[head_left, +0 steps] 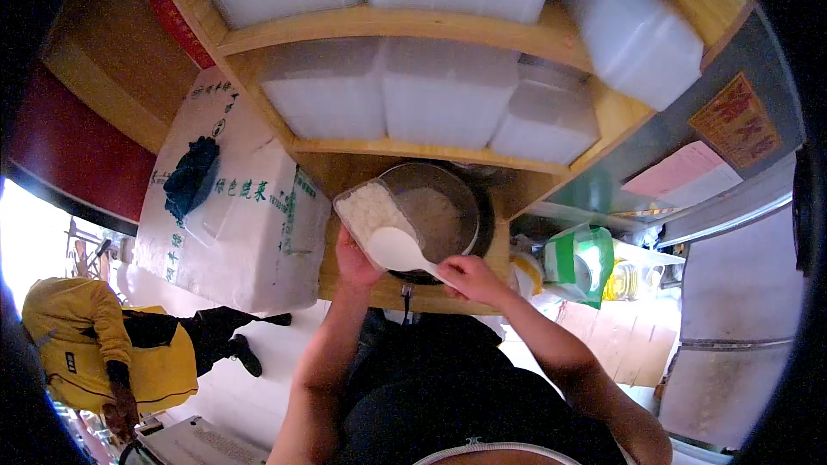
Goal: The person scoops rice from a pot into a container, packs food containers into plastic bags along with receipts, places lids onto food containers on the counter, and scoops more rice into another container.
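My left hand (pixel 354 260) is closed around the lower left side of a clear plastic container (pixel 408 213) filled with white rice (pixel 366 209). In my right hand (pixel 474 279) is the handle of a white rice paddle (pixel 398 250), its broad head lying over the lower end of the rice. Just behind and to the right stands a round metal pot (pixel 472 198) on the wooden shelf. Its inside is dim, with something pale in it. The container overlaps the pot's left rim; I cannot tell whether they touch.
White bins (pixel 448 86) fill the wooden shelves above. A white foam box (pixel 250 245) with green print and a dark cloth (pixel 191 179) stands left. Beyond it is a person in a yellow jacket (pixel 77 336). A green and white bag (pixel 579 263) and an oil bottle (pixel 622 280) stand right.
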Demonstrator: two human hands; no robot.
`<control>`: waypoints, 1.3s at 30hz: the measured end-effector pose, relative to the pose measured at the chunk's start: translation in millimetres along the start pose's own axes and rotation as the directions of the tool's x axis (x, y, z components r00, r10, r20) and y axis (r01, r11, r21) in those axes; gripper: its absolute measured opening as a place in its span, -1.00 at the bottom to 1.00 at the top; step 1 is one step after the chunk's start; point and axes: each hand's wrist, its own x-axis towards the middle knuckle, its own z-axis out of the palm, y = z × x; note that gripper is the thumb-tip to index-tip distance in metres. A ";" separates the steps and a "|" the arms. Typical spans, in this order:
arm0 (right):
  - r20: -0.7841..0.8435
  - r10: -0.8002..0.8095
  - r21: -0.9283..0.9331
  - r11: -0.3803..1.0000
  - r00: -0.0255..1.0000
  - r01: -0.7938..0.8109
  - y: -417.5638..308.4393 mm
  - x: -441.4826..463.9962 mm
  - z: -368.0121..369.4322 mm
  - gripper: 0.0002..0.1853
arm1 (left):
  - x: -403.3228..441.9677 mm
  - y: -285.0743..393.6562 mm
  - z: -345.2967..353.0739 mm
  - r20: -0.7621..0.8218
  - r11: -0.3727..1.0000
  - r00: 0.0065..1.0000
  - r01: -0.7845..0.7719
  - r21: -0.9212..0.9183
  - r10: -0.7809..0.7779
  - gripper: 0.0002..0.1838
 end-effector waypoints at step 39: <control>-0.154 -0.167 -0.865 0.499 0.974 -0.052 8.9 237.0 -94.3 -0.04 | -153.7 3.7 70.6 -0.401 0.825 0.913 -0.167 -0.539 -0.078 -0.15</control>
